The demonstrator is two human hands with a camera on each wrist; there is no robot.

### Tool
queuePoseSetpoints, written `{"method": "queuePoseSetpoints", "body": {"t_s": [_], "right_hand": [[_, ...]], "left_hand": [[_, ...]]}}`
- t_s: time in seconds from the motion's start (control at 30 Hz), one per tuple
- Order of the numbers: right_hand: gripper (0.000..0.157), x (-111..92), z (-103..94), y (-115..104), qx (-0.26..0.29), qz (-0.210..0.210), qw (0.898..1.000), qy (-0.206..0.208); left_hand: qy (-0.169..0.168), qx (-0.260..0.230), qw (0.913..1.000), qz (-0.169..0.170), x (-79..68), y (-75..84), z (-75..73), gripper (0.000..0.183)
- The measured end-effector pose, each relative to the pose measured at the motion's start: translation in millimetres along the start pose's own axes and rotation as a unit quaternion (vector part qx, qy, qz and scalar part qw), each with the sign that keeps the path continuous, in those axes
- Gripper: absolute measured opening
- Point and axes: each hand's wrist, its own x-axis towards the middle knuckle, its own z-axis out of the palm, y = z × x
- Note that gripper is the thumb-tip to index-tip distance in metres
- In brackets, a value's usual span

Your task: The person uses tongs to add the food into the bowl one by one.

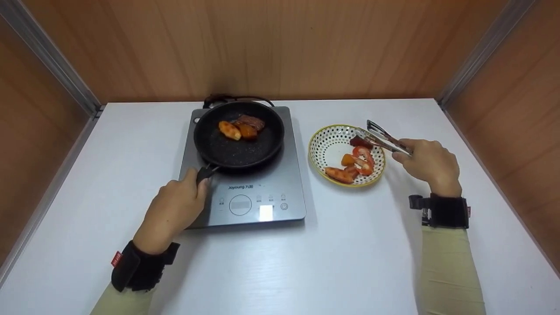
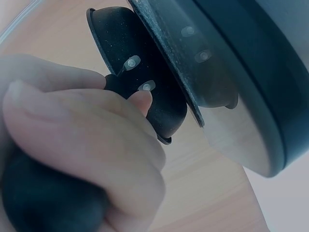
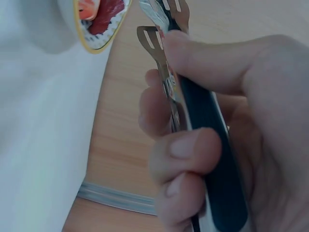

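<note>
My left hand [image 1: 177,203] grips the black handle [image 1: 205,173] of a frying pan [image 1: 236,153] that sits on an induction cooker [image 1: 284,183]. Grouped in the pan are a browned oblong piece [image 1: 229,130], an orange chunk [image 1: 247,131] and a brown meat slice [image 1: 252,121]. On the right, my right hand [image 1: 431,164] holds metal tongs [image 3: 205,113] with dark grips. Their arms are spread, nothing between the tips, above the right rim of a dotted bowl [image 1: 321,153]. That bowl holds red pepper slices [image 1: 364,162], an orange chunk [image 1: 348,160], a browned oblong piece [image 1: 339,175] and dark red meat [image 1: 359,142].
A white table [image 1: 262,271] carries everything. Behind it stands a wood-grain panel [image 1: 306,52], with similar panels at both sides. A black cord [image 1: 251,97] runs behind the pan. The cooker's control panel [image 1: 240,204] faces the front.
</note>
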Motion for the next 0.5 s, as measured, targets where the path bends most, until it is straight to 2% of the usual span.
{"method": "queuePoseSetpoints", "body": {"t_s": [0.23,0.5], "right_hand": [[0.051,3.7,5.4,8.3,-0.002,0.009,1.0,-0.015],[0.052,9.2,14.2,8.0,0.001,0.014,0.999,-0.03]], "left_hand": [[0.009,0.003,0.9999,0.009,1.0,-0.2,1.5,0.029],[0.005,0.002,1.0,0.007,1.4,-0.6,2.2,0.029]]}}
